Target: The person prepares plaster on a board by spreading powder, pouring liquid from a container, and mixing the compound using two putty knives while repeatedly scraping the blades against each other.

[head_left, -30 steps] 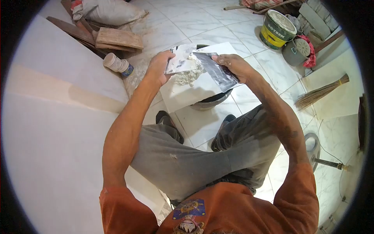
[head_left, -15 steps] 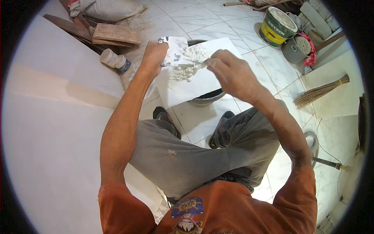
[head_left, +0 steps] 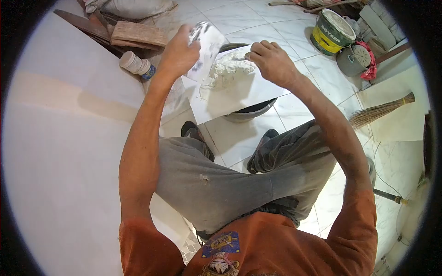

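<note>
My left hand [head_left: 180, 53] is closed on a white scraper plate [head_left: 206, 48] with dark smears, tilted up at the left edge of a white board [head_left: 230, 99]. Lumpy white paste [head_left: 229, 69] is spread over the board's upper middle. Above the board's right part, my right hand [head_left: 275, 63] is closed on a thin scraper [head_left: 238, 58], seen nearly edge-on, its blade at the paste. Beneath the board stands a dark bucket [head_left: 251, 113], mostly hidden.
Wooden planks [head_left: 139, 34] and small stacked cups [head_left: 132, 63] are at the upper left. A green and yellow pail [head_left: 332, 33], a grey bucket [head_left: 353, 60] and a straw broom [head_left: 382, 110] stand or lie at the right. My feet flank the bucket.
My left hand has tilted its plate upward, off the paste. My right hand first turned its scraper edge-on, then moved slightly up. The paste has been pushed together toward the board's upper part.
</note>
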### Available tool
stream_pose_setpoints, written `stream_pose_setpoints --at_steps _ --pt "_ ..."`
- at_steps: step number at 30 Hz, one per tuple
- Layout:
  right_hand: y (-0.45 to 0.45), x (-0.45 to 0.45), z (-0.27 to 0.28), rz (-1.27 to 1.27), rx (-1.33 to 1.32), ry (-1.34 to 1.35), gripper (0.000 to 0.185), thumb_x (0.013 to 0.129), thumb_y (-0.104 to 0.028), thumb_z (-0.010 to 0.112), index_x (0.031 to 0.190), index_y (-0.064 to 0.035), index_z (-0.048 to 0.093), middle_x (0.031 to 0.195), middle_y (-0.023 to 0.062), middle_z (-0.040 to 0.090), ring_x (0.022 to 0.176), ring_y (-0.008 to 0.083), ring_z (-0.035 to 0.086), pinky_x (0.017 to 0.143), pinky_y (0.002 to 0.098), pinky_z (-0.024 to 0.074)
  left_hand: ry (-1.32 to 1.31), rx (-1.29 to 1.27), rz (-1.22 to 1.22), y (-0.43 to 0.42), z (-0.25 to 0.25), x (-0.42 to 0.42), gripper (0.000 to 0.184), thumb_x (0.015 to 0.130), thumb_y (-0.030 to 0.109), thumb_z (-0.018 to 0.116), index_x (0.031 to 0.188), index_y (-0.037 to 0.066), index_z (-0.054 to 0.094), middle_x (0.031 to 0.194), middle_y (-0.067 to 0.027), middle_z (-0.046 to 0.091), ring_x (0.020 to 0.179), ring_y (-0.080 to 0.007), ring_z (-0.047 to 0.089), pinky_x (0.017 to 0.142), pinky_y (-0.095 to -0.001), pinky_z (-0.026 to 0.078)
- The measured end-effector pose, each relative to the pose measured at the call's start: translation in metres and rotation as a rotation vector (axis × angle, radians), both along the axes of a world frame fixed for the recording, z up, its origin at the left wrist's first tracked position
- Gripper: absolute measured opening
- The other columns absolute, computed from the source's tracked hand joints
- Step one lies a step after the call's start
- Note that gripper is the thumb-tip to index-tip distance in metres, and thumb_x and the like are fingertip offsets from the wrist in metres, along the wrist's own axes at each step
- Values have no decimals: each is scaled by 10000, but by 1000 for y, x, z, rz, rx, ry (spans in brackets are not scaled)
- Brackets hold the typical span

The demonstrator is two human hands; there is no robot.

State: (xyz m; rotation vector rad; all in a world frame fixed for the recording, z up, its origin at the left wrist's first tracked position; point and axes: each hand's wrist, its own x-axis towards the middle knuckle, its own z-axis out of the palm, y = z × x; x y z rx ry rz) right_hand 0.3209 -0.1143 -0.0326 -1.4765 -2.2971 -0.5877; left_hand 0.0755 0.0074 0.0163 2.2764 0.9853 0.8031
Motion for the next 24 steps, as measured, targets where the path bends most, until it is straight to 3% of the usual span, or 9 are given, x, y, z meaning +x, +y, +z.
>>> stream_pose_setpoints --at_steps 3,8,12,15,17,20,24 --pt "5 1 9 23 8 -93 203 768 -67 633 968 -99 647 1014 49 577 997 229 575 864 383 479 73 22 -119 -9 6 8 373 923 151 562 1290 95 522 1093 -160 644 861 -250 605 822 -369 483" --pt "2 -5 26 61 75 -191 204 766 -74 629 966 -102 658 1015 39 569 995 212 565 867 364 468 192 99 -268 -9 -5 24 360 924 147 557 1283 136 528 979 -204 660 843 -347 630 791 -415 493" --pt "-5 -2 39 5 57 -130 215 763 -95 646 976 -113 667 1000 23 578 1016 201 560 885 359 456 328 195 -256 4 -22 25 350 924 142 554 1273 142 528 971 -213 668 903 -408 635 813 -454 487" --pt "-8 9 42 -39 31 49 151 832 -99 633 976 -75 669 946 64 608 956 257 604 828 392 502 262 214 -237 11 -25 19 344 927 141 551 1270 146 528 996 -210 666 917 -420 629 820 -457 484" --pt "-11 10 45 -96 -30 184 116 904 -119 602 966 -44 664 922 113 623 882 316 630 786 417 521 236 186 -235 11 -20 15 342 929 147 549 1270 143 525 1022 -209 663 927 -422 626 827 -455 484" --pt "-8 23 41 -204 -178 278 151 908 -144 603 971 -16 654 931 152 652 864 354 638 780 436 513 224 173 -185 12 -17 8 340 929 158 554 1267 134 523 1054 -194 663 939 -398 636 834 -447 485" --pt "8 48 33 -369 -351 468 260 914 -193 624 1012 48 626 768 172 649 702 291 627 661 415 471 129 57 -53 9 -4 -3 342 919 168 580 1254 123 535 1071 -171 667 965 -323 656 872 -409 481"
